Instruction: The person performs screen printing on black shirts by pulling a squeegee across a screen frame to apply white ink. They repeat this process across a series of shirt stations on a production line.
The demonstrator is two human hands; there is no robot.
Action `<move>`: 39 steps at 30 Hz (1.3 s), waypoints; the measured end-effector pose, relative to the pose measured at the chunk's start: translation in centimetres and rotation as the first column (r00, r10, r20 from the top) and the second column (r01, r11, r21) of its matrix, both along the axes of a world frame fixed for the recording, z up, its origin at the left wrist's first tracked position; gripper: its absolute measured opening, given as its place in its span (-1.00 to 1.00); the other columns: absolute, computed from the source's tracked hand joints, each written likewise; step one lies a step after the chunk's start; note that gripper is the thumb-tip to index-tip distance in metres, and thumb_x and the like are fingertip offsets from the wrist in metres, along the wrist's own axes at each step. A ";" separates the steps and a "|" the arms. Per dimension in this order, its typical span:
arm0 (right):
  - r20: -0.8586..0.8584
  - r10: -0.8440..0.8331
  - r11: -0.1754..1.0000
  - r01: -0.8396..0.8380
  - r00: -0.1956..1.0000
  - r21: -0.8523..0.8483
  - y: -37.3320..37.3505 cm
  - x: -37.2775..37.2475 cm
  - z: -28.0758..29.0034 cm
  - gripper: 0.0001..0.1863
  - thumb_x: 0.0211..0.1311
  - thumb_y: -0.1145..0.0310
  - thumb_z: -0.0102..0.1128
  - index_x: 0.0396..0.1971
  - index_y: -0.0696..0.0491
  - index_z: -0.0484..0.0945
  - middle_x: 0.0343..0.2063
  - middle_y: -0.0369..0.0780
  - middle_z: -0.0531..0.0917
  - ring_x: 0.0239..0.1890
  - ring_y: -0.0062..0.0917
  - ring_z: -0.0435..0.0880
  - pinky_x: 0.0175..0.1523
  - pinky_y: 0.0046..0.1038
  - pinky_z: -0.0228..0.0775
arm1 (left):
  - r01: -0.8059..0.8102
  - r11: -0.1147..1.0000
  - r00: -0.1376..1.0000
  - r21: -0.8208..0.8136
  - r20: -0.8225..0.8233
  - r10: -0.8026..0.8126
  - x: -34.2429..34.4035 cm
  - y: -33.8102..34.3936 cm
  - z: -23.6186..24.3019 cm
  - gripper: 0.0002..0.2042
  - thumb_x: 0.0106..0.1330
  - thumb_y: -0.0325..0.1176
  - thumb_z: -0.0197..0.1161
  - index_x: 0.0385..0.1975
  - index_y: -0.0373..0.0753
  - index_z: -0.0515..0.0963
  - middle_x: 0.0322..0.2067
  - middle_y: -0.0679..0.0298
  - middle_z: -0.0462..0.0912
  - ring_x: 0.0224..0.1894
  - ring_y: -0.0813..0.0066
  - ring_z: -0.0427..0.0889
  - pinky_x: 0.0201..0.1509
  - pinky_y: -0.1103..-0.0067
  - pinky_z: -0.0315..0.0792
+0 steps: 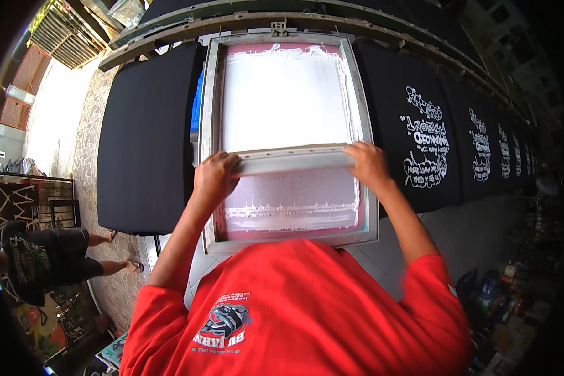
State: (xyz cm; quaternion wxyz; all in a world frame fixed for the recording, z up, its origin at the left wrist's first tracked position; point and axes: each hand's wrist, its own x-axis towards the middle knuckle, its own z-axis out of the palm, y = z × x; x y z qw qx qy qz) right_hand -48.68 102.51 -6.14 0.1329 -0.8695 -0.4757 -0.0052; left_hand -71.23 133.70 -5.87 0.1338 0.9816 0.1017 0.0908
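In front of me lies a screen printing frame [370,213] with a pale metal border, its mesh edged in pink. White ink [282,94] covers the far part of the mesh, and a thinner smeared band runs along the near end. A long squeegee [294,160] spans the mesh crosswise. My left hand [216,178] is wrapped round its left end, and my right hand [368,164] grips the right end. The squeegee's lower edge meets the mesh; whatever lies under the screen is hidden.
A plain black fabric-covered board [145,138] stands left of the frame. To the right, several black shirts [425,141] with white prints line up. A rail [244,24] with a metal clamp [278,28] runs along the far side. Someone in dark clothes [50,257] walks at the left.
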 end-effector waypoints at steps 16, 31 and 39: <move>-0.193 -0.057 0.983 0.022 0.979 -0.182 -4.4 -7.9 3.5 -0.75 -0.13 0.23 0.44 -0.44 0.02 0.67 -0.45 -0.14 0.67 -0.32 -0.19 0.68 -0.17 -0.21 0.52 | 0.145 0.984 0.962 -0.107 -0.217 -0.166 -6.1 -2.7 2.3 -0.82 0.01 -0.28 0.41 -0.47 -0.18 0.60 -0.53 0.18 0.62 -0.43 0.11 0.65 -0.34 0.30 0.53; 0.152 -0.061 0.983 0.033 0.986 0.178 -4.3 -8.1 -0.2 -0.62 -0.18 0.49 0.38 -0.21 0.05 0.64 -0.30 -0.18 0.67 -0.16 -0.25 0.65 -0.08 -0.26 0.53 | 0.062 0.993 0.973 0.099 0.215 -0.082 -7.5 -4.4 -0.8 -0.80 0.08 -0.40 0.31 -0.27 -0.15 0.60 -0.32 0.27 0.67 -0.29 0.22 0.66 -0.29 0.38 0.57; 0.059 -0.054 0.993 0.047 0.997 0.107 -8.5 -15.3 -0.8 -0.65 -0.15 0.57 0.25 -0.23 0.08 0.64 -0.24 -0.24 0.66 -0.20 -0.36 0.65 -0.12 -0.35 0.55 | 0.133 0.991 0.989 -0.018 0.070 -0.132 -13.3 -7.5 -1.6 -0.66 -0.08 -0.46 0.32 -0.20 -0.24 0.63 -0.22 0.18 0.69 -0.15 0.19 0.68 -0.08 0.37 0.59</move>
